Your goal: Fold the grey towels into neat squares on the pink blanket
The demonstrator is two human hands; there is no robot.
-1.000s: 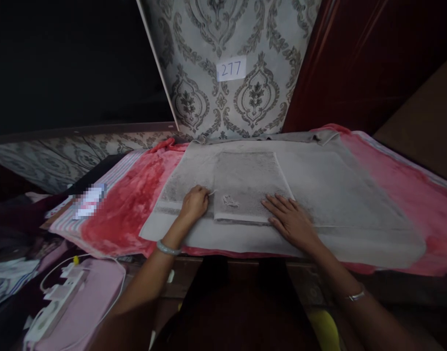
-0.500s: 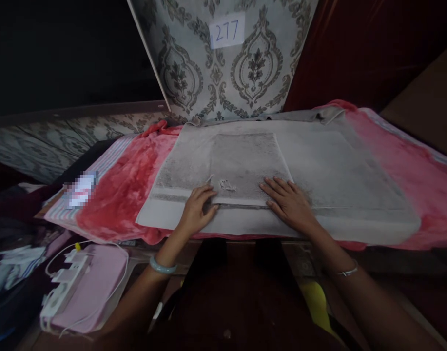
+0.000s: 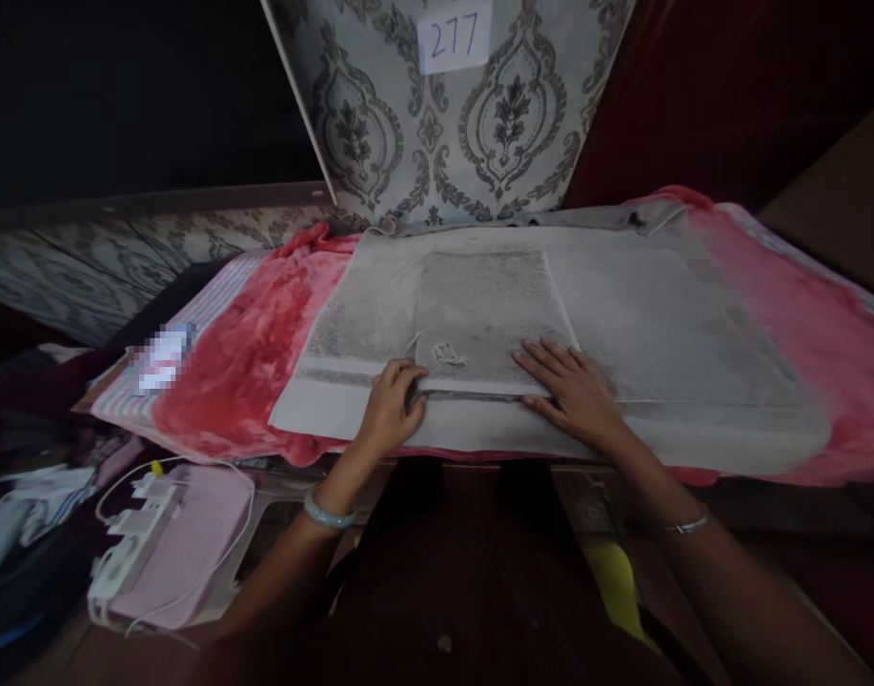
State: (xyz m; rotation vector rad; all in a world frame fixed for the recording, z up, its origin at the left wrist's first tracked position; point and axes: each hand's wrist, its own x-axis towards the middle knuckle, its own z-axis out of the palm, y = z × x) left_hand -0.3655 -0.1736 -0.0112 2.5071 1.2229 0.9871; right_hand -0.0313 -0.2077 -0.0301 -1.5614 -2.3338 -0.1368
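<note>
A grey towel (image 3: 486,305), folded into a rectangle, lies flat on a larger light-grey cloth (image 3: 643,314). My left hand (image 3: 392,408) is at the towel's front left corner. Its fingers curl over the front edge, with the thumb in front of that edge; the exact contact is partly hidden. My right hand (image 3: 576,395) rests palm down at the front right corner, fingers spread over the towel. A small pale embroidered-looking patch (image 3: 451,355) shows on the towel between my hands.
Beneath the cloth is a red and pink plush blanket (image 3: 229,381). A dark screen (image 3: 136,95) stands at back left. A blurred phone-like object (image 3: 163,360) lies at the left. Below it, a white power strip (image 3: 132,543) with a cable rests on a pink object (image 3: 200,534).
The view has shifted slightly. My left fingers are more curled around the towel's front corner. My right hand stays spread at the other corner, and the towel lies much the same.
</note>
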